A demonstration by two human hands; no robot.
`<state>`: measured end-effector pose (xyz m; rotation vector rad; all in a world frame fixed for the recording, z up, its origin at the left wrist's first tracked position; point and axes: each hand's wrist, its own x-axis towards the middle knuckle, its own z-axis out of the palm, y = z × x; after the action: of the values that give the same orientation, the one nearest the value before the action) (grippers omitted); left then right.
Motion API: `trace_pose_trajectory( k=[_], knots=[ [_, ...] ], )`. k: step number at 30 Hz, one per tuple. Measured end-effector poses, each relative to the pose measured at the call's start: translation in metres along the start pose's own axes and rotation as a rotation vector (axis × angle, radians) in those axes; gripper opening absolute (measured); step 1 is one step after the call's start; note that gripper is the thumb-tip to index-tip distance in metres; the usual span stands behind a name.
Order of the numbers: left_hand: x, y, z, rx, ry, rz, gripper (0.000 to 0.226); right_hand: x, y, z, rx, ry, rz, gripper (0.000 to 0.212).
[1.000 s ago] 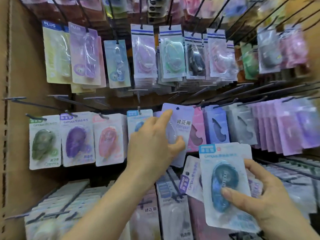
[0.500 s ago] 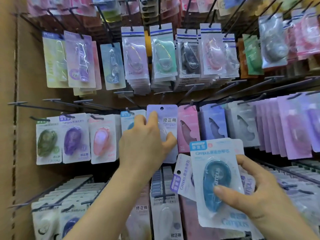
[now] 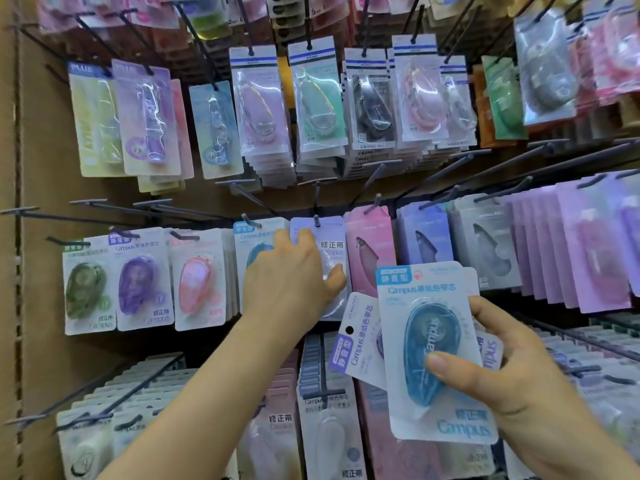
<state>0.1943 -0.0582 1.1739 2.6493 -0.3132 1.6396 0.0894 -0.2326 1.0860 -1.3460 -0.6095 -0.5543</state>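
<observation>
A store peg display holds carded correction tapes. My left hand point(image 3: 294, 282) grips a lavender correction-tape pack point(image 3: 329, 237) in the middle row; its hang hole sits on a black peg hook point(image 3: 316, 216). My fingers lie over the card's left side and my thumb is at its lower right. My right hand point(image 3: 512, 382) holds a small stack of packs at lower right, thumb on the front one, a blue Campus pack point(image 3: 433, 351). A purple-labelled pack point(image 3: 360, 341) sticks out tilted behind it.
Green, purple and pink Campus packs point(image 3: 145, 282) hang left of my left hand, a pink pack point(image 3: 369, 251) just right of it. Long black hooks point(image 3: 485, 171) jut out above. More packs fill the lower pegs point(image 3: 322, 403). A cardboard side wall point(image 3: 34, 237) bounds the left.
My left hand has carried the lavender pack up and left, straightened it, and brought its hole onto the peg hook. The right hand's stack stays about the same.
</observation>
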Motion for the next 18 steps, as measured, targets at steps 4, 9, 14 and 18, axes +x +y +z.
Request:
trace_pose_trajectory(
  k=[4,9,14,18],
  knots=[
    [0.002,-0.004,0.016,0.116,0.038,0.050,0.066,0.001,0.003,0.000,0.010,0.014,-0.007,0.073],
    [0.003,-0.010,0.017,0.184,0.117,0.112,0.066,0.001,0.008,-0.002,0.012,0.018,-0.006,0.073],
    [0.006,-0.019,0.037,0.175,0.281,0.347,0.055,0.002,0.013,-0.004,0.005,0.040,-0.014,0.071],
    [0.013,-0.019,0.038,0.186,0.256,0.336,0.052,0.004,0.016,-0.004,-0.003,0.085,-0.039,0.055]
  ],
)
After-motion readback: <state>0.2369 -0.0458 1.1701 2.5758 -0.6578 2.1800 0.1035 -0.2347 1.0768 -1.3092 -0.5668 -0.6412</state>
